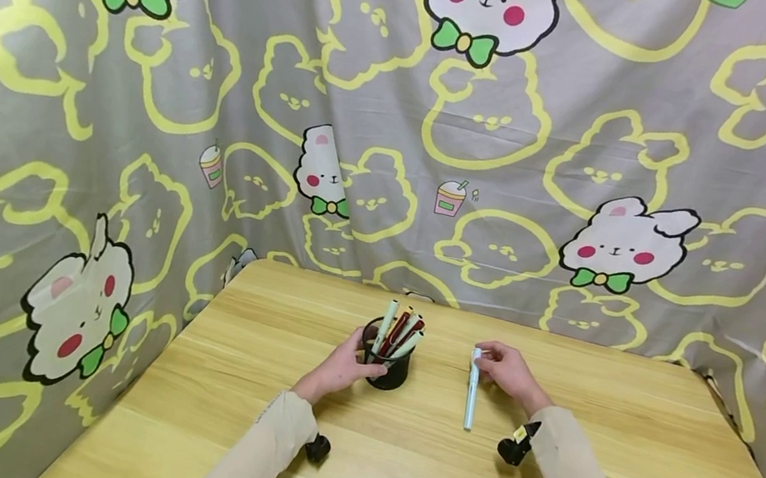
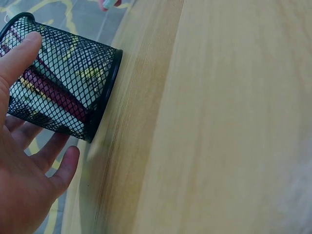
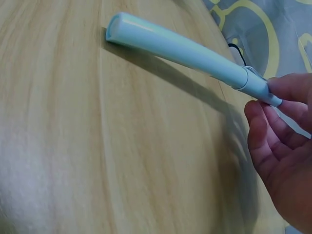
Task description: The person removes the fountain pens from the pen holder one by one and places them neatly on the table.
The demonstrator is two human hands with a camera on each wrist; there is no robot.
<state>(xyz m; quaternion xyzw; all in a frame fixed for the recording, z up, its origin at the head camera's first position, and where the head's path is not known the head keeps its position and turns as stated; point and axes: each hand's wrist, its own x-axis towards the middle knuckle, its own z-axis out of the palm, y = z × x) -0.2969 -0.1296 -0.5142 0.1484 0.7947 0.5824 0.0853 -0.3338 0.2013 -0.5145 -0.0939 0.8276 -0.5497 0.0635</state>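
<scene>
A black mesh pen cup (image 1: 392, 378) stands on the table, filled with several pens. Pale green pens (image 1: 388, 320) and dark red pens (image 1: 399, 330) stick up out of its rim. My left hand (image 1: 335, 368) grips the cup from the left. In the left wrist view, the thumb lies along the mesh (image 2: 73, 73) and the other fingers reach round the far side, partly hidden. To the right of the cup, my right hand (image 1: 507, 371) pinches a light blue pen (image 1: 472, 399) by its far end. The pen's wide end (image 3: 114, 30) points back toward me, close over the tabletop.
The light wood table (image 1: 389, 477) runs back to a grey curtain (image 1: 386, 130) with yellow outlines and rabbit prints, which also hangs along the left side. Small black wrist cameras (image 1: 513, 451) sit on both sleeves.
</scene>
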